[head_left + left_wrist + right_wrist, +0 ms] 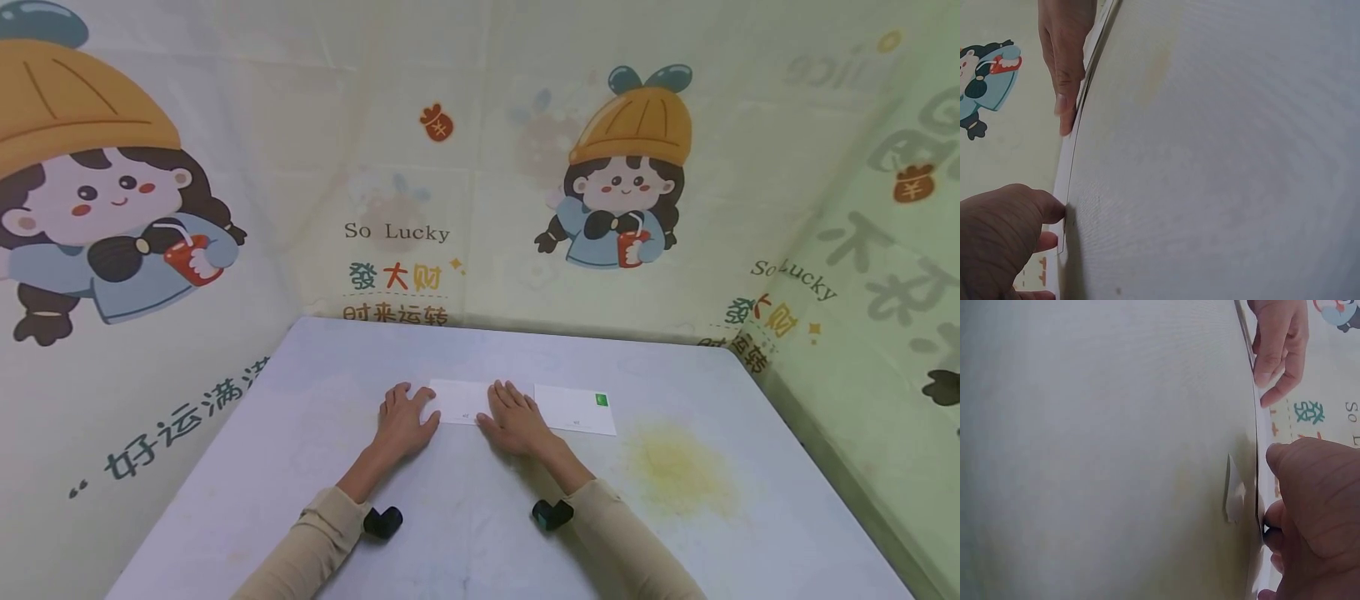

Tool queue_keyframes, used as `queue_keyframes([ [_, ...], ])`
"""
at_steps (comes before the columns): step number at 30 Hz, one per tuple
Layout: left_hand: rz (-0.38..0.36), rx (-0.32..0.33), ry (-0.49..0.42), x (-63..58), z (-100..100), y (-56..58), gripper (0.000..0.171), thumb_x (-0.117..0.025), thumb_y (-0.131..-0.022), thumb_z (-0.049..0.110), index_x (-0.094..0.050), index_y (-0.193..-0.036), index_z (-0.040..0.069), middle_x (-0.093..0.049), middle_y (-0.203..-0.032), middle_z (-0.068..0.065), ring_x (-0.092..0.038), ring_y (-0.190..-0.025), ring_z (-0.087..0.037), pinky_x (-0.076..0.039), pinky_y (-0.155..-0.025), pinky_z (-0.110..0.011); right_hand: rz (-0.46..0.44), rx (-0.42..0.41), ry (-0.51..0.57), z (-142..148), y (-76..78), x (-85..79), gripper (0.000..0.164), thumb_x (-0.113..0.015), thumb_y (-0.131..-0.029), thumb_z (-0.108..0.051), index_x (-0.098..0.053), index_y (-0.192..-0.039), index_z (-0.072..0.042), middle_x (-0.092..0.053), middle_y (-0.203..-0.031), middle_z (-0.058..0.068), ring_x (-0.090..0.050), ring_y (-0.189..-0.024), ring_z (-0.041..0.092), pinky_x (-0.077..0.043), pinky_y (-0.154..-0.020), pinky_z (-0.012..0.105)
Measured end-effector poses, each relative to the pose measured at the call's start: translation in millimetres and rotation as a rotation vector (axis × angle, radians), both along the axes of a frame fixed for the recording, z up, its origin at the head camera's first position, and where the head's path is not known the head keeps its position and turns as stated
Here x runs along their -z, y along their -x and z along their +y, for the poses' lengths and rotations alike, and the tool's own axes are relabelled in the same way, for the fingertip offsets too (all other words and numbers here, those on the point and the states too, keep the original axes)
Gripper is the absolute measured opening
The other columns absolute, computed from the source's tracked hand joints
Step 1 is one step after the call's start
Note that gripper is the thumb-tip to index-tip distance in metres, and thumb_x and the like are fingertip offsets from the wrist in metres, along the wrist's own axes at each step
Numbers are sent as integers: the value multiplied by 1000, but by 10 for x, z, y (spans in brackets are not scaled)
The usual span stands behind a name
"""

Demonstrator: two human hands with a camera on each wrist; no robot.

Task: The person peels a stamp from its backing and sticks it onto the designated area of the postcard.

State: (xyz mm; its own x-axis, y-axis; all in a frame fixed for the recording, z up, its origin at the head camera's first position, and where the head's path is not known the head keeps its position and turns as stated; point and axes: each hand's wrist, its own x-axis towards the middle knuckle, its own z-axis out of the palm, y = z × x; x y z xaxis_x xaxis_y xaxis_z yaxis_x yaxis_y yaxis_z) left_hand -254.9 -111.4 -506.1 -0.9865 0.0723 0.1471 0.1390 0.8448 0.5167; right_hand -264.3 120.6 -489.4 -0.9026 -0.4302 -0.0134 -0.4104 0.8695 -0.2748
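Two flat white envelopes lie side by side on the table: a left envelope [459, 400] and a right envelope [570, 410] with a green stamp [602, 400] in its upper right corner. My left hand [405, 422] is at the left envelope's left end, fingers spread, with thumb and fingertips right at its edge. My right hand [516, 421] lies palm down with straight fingers across where the two envelopes come together, hiding that part. The left wrist view catches the left thumb [1050, 206] at the envelope's near edge.
Both envelopes rest on a pale table [465, 508] with a yellowish stain [678, 467] to the right. Behind it hangs a printed cloth [495, 208] with cartoon figures. A small pointed white piece [1234, 494] shows near the right hand in the right wrist view.
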Motion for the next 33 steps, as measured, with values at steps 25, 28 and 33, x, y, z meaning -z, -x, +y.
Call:
queue_keyframes([
  [25,-6,-6,-10,-18,-2,-7,40,-68,-96,27,-62,-132,9,-39,-144,-30,-32,-138,-45,-30,-112,-62,-106,-30,-9,105,89,54,74,-34,-109,-49,-17,-162,-1,-12,-170,15,-7,-158,34,-11,-123,59],
  [28,-2,-5,-1,-6,0,-9,40,-68,-96,27,-62,-132,9,-39,-144,-30,-32,-138,-45,-30,-112,-62,-111,-31,-2,120,109,85,74,-34,-109,-49,-17,-162,-2,-12,-170,14,-6,-158,33,-10,-123,59],
  [33,5,0,6,-4,3,-11,40,-67,-97,27,-62,-132,9,-40,-144,-30,-32,-138,-45,-31,-112,-62,-108,-30,5,135,121,117,72,-35,-109,-48,-17,-162,-3,-12,-170,13,-7,-158,32,-11,-123,58],
])
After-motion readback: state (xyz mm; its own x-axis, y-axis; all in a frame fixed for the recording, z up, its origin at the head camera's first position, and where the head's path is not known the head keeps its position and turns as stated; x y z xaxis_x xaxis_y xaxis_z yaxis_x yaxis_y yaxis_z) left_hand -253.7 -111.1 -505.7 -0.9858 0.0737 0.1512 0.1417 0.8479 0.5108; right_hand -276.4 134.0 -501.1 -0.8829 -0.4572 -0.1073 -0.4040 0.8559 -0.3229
